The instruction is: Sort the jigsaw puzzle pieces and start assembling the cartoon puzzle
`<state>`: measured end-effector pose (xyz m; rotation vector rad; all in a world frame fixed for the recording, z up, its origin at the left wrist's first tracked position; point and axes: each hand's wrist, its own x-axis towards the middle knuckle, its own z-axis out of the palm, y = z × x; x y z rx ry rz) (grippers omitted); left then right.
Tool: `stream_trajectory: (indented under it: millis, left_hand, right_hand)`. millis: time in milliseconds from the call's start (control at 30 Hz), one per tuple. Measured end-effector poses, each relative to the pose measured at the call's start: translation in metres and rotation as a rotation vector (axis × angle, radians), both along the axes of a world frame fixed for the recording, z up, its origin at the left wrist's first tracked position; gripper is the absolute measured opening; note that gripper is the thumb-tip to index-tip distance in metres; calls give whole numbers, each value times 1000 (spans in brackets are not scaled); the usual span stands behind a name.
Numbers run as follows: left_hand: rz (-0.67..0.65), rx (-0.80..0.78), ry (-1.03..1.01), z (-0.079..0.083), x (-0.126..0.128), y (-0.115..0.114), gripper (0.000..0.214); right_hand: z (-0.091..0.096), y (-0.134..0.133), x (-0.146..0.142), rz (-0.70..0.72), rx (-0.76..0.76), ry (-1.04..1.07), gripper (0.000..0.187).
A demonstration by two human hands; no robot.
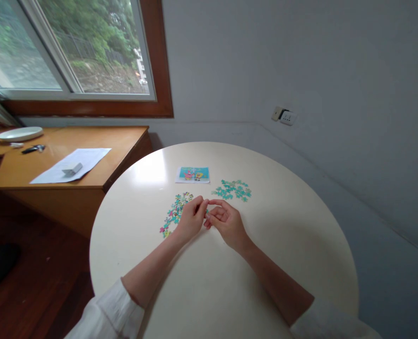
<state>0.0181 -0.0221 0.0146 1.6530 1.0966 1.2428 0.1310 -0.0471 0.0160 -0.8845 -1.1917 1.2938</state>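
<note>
2 hands meet over the middle of the round bench (286, 249). The left hand (190, 220) pinches a small piece (206, 212), teal as far as I can tell, between thumb and forefinger. The right hand (227, 222) has its fingers curled and its fingertips against the same spot. Whether it grips the piece or only touches it is too small to tell. The piece is held just above the bench, right beside a mixed pile (173, 215) of loose puzzle pieces that lies partly under the left hand. A teal cluster (232, 189) lies a little farther off, beyond the right hand.

The pinch looks light, so I judge the piece could slip and drop into the mixed pile, where it would be hard to pick out again. The left wrist rests close to that pile, and a sideways sweep of the forearm could scatter it across the glossy top. Pressing tabs together at an angle could bend the card.

A picture card (192, 174) beyond the hands shows 2 cartoon figures on a teal ground, with no legible writing. On the wooden bench (99, 136) by the window, a sheet of paper (72, 164) carries print too small to read. The wall socket (285, 116) shows no brand.
</note>
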Motion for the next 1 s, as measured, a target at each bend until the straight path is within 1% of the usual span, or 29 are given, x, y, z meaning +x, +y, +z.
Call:
stream_trajectory:
  millis: [167,300,533,633,767,833,1000]
  left_hand:
    - [59,-5,16,3,0,2,46]
    - [71,-57,-24,2,0,2,49]
    - [35,-156,-110,4,0,3,53]
    - [-13,-174,-142,4,-1,3,51]
    - [-119,-127,-121,4,-2,1,44]
    - [-138,-83,-93,3,-2,1,40]
    - [-55,7,-33,3,-1,-1,40]
  right_hand:
    - [1,-1,1,12,-12,-5,33]
    - [0,-1,2,9,-8,-20,35]
    - [-1,0,3,2,0,-16,35]
    - [-1,0,3,-9,5,-19,35]
    - [-1,2,5,-33,18,-19,36]
    - [-1,2,6,-36,22,-17,36]
    - [-2,3,6,-14,28,-21,34]
